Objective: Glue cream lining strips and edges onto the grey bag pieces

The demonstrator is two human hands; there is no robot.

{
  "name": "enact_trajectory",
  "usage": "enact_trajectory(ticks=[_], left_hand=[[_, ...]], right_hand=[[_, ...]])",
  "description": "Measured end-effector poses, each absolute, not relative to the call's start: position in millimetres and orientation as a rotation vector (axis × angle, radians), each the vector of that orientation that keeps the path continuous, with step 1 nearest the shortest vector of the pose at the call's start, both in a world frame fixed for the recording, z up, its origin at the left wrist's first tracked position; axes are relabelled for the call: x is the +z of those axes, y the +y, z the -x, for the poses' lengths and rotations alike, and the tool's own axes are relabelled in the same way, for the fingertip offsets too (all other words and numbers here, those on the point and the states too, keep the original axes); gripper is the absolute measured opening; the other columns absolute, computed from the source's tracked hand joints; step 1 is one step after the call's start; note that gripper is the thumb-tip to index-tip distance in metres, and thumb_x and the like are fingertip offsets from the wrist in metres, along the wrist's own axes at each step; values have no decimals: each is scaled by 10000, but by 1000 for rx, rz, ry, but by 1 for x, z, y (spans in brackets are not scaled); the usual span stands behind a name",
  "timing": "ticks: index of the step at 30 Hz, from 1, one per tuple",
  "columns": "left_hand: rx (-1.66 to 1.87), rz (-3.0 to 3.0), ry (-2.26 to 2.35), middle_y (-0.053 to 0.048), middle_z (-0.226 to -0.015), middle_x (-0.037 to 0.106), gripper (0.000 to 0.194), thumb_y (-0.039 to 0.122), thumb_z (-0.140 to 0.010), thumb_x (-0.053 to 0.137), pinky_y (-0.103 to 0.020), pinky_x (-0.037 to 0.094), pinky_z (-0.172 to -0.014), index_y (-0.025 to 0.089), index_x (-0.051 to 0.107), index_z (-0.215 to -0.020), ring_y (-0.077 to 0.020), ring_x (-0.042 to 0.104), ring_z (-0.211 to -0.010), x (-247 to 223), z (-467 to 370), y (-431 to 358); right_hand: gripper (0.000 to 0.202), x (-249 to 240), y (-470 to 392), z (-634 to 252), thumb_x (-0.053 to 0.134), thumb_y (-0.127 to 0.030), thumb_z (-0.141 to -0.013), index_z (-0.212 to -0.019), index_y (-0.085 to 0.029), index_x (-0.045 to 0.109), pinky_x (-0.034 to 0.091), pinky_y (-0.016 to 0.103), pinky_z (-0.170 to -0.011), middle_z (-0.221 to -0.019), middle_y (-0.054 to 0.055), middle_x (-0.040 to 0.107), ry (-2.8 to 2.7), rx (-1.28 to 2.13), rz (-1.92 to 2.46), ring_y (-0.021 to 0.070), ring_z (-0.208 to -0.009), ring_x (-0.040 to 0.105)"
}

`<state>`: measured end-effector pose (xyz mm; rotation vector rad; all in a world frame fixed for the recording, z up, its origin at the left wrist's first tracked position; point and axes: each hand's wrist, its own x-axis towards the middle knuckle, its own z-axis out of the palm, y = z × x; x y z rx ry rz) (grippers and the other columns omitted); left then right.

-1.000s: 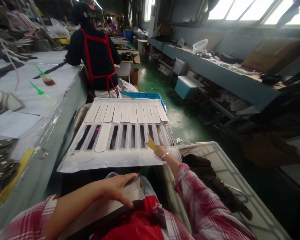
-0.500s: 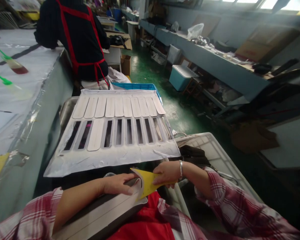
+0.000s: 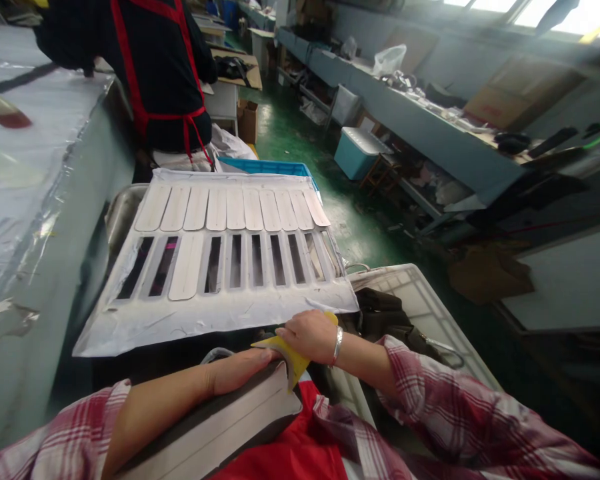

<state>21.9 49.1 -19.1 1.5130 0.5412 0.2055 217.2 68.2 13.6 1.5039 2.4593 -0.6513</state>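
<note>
A long pale block (image 3: pixel 230 421) with dark sides and fine lines along its face lies across the lap, over a red apron. Along its far edge lies my left hand (image 3: pixel 240 370), holding it near the end; some fingers are hidden behind it. My right hand (image 3: pixel 311 335) grips a bent yellow sheet (image 3: pixel 300 365) with a greyish inner side, like sandpaper. The sheet curves round the block's right end, close to my left fingertips. Ahead is a white board (image 3: pixel 180 319) with a row of pale rounded strips (image 3: pixel 236 208), one more strip (image 3: pixel 184 270) and several slots.
A white plastic crate (image 3: pixel 425 300) with dark items stands at right. Behind the board is a blue crate (image 3: pixel 270 167). A plastic-covered table (image 3: pixel 75 120) runs along the left, where a person in a red-strapped apron (image 3: pixel 165 80) works. A long bench (image 3: pixel 410 113) lines the right wall.
My right hand has moved left and up, its back now turned more upward, bending the yellow sheet closer round the block's end. My left fingers have drawn in along the far edge.
</note>
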Motion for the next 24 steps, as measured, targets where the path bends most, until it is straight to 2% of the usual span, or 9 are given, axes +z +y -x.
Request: enact_trajectory(ticks=[6,12,17,24], left_hand=[[224,-1188,499,-65,-1216,549,766,693,-814,120,-397,286,-1023,180,581,-1147,-257,466,-1141,-27,-24,44],[184,-668,470,-106,-1080,619,811,733,-781,125,-417,322,-976,152,528,-1178,-256,546,-1038,-22,-26,41],[182,-620,488,-106,-1072,627,813,745,-769,166,-414,334,-954,150,527,-1189,-258,569,-989,-27,-24,43],[68,-858,707,-88,-968,664,795,730,-781,183,-402,377,-910,141,592,-1124,-254,584,-922,-31,-20,49]], right_hand=[[460,10,75,-222,350,-427,-895,-678,-169,662,276,300,-659,-674,59,637,2667,-502,-1374,154,-690,549],[492,11,74,-217,328,-421,-901,-640,-162,656,236,306,-615,-637,57,639,2779,-418,-1287,145,-643,544],[520,9,73,-212,312,-413,-910,-636,-154,669,265,301,-625,-642,78,658,2768,-442,-1197,157,-647,575],[607,15,85,-194,211,-484,-919,-729,-162,689,364,305,-646,-767,109,692,2538,-446,-1114,206,-738,631]])
